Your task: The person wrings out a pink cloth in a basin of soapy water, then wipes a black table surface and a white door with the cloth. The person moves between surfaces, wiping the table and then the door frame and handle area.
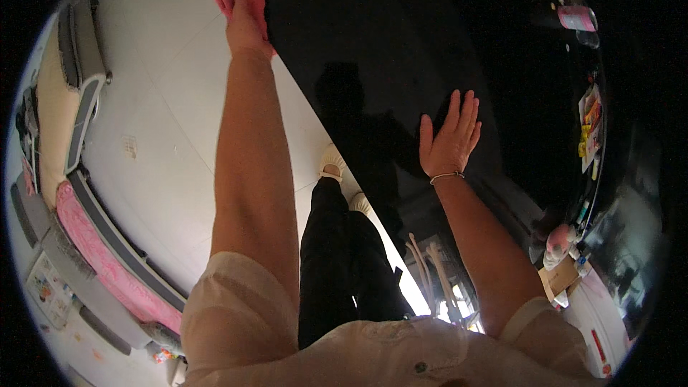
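A pink cloth is in my left hand, which grips it at the far left edge of a glossy black table or counter top. My fingers there are partly hidden by the cloth and the hand itself. My right hand rests palm down on the black surface, fingers spread, holding nothing; a thin bracelet circles that wrist. The dark surface shows a reflection of my head and body below and left of the right hand.
Along the right side of the black surface lie a pink can, colourful packets and a plush toy. At the left stand a beige-covered seat and a pink-covered one on the pale floor. My feet are beside the surface's edge.
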The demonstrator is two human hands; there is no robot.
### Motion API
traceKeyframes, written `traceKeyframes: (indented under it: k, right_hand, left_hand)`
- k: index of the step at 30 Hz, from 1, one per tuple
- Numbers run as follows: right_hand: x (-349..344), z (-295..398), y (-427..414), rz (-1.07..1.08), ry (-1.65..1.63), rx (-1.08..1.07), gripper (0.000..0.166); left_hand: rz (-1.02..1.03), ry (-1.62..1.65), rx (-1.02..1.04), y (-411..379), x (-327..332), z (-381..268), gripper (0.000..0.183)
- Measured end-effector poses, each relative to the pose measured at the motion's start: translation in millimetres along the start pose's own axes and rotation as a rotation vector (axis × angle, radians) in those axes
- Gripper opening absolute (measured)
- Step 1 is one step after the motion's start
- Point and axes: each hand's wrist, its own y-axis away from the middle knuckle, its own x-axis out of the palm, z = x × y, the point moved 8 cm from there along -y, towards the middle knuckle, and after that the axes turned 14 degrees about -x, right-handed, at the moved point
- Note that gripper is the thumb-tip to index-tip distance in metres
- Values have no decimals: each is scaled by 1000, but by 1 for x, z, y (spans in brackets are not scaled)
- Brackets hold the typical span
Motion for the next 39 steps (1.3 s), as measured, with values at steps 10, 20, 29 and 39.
traceKeyframes:
  k: [10, 20, 29, 39]
  right_hand:
    - [4, 3, 2, -53, 67, -22, 72]
    - [1, 16, -3, 3, 58, 6, 72]
    - [1, 12, -2, 44, 74, 25, 70]
    - [9, 20, -10, -31, 109, -96, 67]
  left_hand:
    - [-352, -34, -597, 316, -133, 304, 64]
    - [-201, 165, -1151, 413, -163, 406, 40]
    - [-253, 197, -479, 150, -63, 123, 48]
    - [-98, -156, -214, -1, -42, 49, 60]
